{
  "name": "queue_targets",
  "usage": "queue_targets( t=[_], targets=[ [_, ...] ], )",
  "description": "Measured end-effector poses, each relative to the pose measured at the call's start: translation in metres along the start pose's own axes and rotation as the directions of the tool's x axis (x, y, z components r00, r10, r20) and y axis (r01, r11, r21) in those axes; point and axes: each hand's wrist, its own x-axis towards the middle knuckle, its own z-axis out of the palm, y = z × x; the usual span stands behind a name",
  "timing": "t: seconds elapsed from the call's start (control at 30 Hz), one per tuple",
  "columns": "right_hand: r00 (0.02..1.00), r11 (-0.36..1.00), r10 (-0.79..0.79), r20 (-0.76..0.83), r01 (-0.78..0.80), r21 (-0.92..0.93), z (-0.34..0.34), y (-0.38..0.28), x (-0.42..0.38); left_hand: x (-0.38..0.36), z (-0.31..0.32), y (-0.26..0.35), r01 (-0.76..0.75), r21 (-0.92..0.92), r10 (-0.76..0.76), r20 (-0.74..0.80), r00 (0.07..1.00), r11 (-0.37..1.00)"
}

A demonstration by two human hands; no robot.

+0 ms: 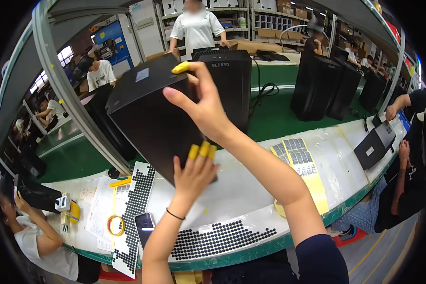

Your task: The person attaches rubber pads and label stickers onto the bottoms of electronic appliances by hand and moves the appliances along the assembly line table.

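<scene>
A large black box-shaped case (151, 118) with a small pale label on its top stands tilted before me, over the white-covered bench. My right hand (201, 102) grips its upper right edge, thumb on the near side and a yellow-capped fingertip on top. Lower down, my left hand (194, 173) lies against the case's side with fingers spread, several of them in yellow finger cots. Sheets of round black pads, a long sheet (139, 203) and a wider sheet (222, 239), lie near my left forearm. The case's far side and underside are hidden.
Beyond it, another black case (227, 85) stands on the green conveyor (277, 120). Yellow label sheets (300, 173) lie to the right; a phone (144, 225) and tape roll (115, 226) to the left. A metal post (75, 90) rises at left. People work on both sides.
</scene>
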Motion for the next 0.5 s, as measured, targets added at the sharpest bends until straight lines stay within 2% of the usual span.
queue_targets(
  t=[0.07,0.17,0.27,0.3,0.37,0.47,0.5],
  targets=[
    [1.000,0.998,0.025,-0.005,-0.025,0.066,0.005,0.029,0.015,-0.008,0.040,-0.021,0.011,0.023,-0.011,-0.008,1.000,1.000],
    [0.998,0.999,0.053,-0.034,-0.053,0.011,0.000,0.076,0.023,-0.024,0.097,-0.050,-0.018,0.051,0.016,0.057,0.998,0.999],
    [0.998,0.999,0.043,-0.052,-0.042,0.015,-0.007,0.117,0.030,-0.035,0.144,-0.072,-0.036,0.030,0.034,0.060,0.998,0.999],
    [0.988,0.986,0.156,0.002,-0.156,0.059,-0.013,0.125,0.030,-0.034,0.152,-0.076,-0.036,0.017,0.035,0.078,0.996,0.999],
    [0.993,0.992,0.122,-0.002,-0.122,0.030,-0.016,0.145,0.037,-0.036,0.166,-0.078,-0.005,-0.022,0.008,0.122,0.992,1.000],
    [0.978,0.978,0.207,-0.016,-0.206,0.008,-0.010,0.155,0.059,-0.017,0.153,-0.073,0.072,-0.038,-0.062,0.219,0.974,0.997],
    [0.968,0.968,0.252,-0.004,-0.252,-0.011,-0.007,0.159,0.067,-0.018,0.155,-0.071,0.137,-0.102,-0.108,0.253,0.961,0.985]
  ],
)
